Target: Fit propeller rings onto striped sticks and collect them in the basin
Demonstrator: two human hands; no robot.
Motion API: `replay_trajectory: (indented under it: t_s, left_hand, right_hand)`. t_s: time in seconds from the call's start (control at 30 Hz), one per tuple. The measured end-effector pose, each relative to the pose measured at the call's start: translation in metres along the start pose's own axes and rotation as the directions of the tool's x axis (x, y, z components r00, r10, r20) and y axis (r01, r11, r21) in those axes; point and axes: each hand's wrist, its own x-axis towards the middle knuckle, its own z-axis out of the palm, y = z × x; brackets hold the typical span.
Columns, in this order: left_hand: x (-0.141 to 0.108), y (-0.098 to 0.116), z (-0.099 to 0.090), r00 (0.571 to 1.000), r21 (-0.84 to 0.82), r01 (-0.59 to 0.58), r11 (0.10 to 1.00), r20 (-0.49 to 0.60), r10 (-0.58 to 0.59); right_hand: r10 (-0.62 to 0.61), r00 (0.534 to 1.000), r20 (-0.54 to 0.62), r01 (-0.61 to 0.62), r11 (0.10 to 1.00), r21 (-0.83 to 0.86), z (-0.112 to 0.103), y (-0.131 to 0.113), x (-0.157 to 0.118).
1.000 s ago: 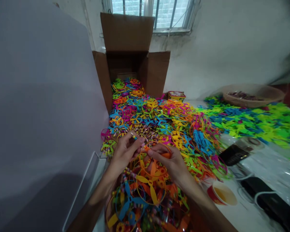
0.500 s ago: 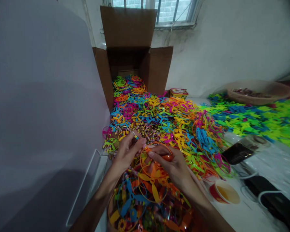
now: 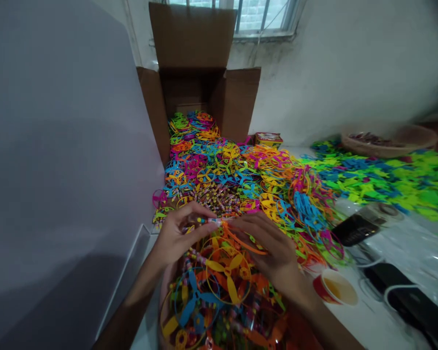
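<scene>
A bare left hand [image 3: 178, 238] pinches a slim striped plastic stem [image 3: 207, 220] between closed fingers, while the right hand [image 3: 273, 255] curls around a thin orange plastic propeller ring [image 3: 246, 244] – the two held close together, apparently to keep both steady – above a heap of bright plastic propellers [image 3: 222, 287] just below the fingers, with a brown cardboard box [image 3: 190, 39] beyond them.

Glossy, smooth plastic propeller rings [image 3: 215, 266] — matt, rough cardboard box [image 3: 190, 36].
</scene>
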Motion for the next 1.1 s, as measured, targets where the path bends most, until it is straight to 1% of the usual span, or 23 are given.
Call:
replay_trajectory:
  t_s: [0.13, 0.23, 0.3, 0.43, 0.5, 0.57, 0.67, 0.83, 0.9, 0.93, 0.97, 1.0, 1.03, 1.1]
  left_hand:
    - [0.001, 0.004, -0.002, 0.997, 0.007, -0.009, 1.000, 0.083, 0.008]
    - [0.000, 0.009, -0.003, 0.989, 0.030, -0.050, 0.998, 0.138, 0.046]
    - [-0.003, 0.011, -0.002, 0.984, 0.089, -0.092, 0.992, 0.158, 0.077]
    - [-0.009, 0.009, 0.004, 0.981, 0.264, -0.170, 0.949, 0.133, 0.139]
    - [-0.011, 0.005, 0.007, 0.981, 0.313, -0.189, 0.931, 0.112, 0.161]
    - [-0.012, 0.001, 0.008, 0.982, 0.295, -0.179, 0.939, 0.114, 0.152]
    - [-0.013, 0.000, 0.009, 0.980, 0.223, -0.167, 0.960, 0.146, 0.137]
    - [-0.015, 0.015, 0.007, 0.956, 0.287, -0.257, 0.923, 0.216, 0.199]
    - [-0.014, 0.022, 0.007, 0.962, 0.298, -0.233, 0.925, 0.211, 0.175]
    - [-0.013, 0.024, 0.007, 0.971, 0.300, -0.190, 0.935, 0.197, 0.135]
    - [-0.011, 0.025, 0.006, 0.981, 0.299, -0.132, 0.945, 0.177, 0.081]
    - [-0.008, 0.025, 0.006, 0.988, 0.287, -0.067, 0.956, 0.155, 0.023]
    - [-0.006, 0.024, 0.005, 0.990, 0.257, -0.008, 0.966, 0.136, -0.028]
    - [-0.001, 0.020, 0.002, 0.986, 0.163, 0.065, 0.984, 0.141, -0.088]
  right_hand:
    - [-0.009, 0.995, 0.099, 0.009, 1.000, -0.004, -0.004, 0.007, -0.010]
    - [-0.024, 0.994, 0.103, 0.023, 1.000, 0.009, -0.004, 0.011, -0.018]
    - [-0.030, 0.996, 0.088, 0.030, 1.000, 0.001, -0.003, 0.014, -0.022]
    - [-0.065, 0.996, 0.061, 0.068, 0.997, -0.033, 0.001, 0.019, -0.026]
    - [-0.072, 0.996, 0.051, 0.075, 0.996, -0.049, 0.002, 0.020, -0.027]
    - [-0.063, 0.997, 0.050, 0.066, 0.996, -0.058, 0.001, 0.020, -0.028]
    - [-0.048, 0.998, 0.047, 0.051, 0.997, -0.051, -0.002, 0.019, -0.032]
    - [-0.055, 0.997, 0.053, 0.059, 0.995, -0.081, -0.004, 0.020, -0.039]
    - [-0.063, 0.997, 0.035, 0.065, 0.997, -0.045, -0.003, 0.016, -0.035]
    - [-0.044, 0.999, 0.017, 0.044, 0.999, -0.008, -0.002, 0.013, -0.031]
    - [0.007, 1.000, 0.001, -0.007, 0.999, 0.038, -0.002, 0.009, -0.025]
    - [0.091, 0.996, 0.001, -0.090, 0.992, 0.092, -0.003, 0.006, -0.019]
    - [0.190, 0.981, 0.034, -0.193, 0.968, 0.157, -0.004, 0.002, -0.013]
    - [0.360, 0.917, 0.172, -0.397, 0.866, 0.304, -0.007, -0.002, -0.001]
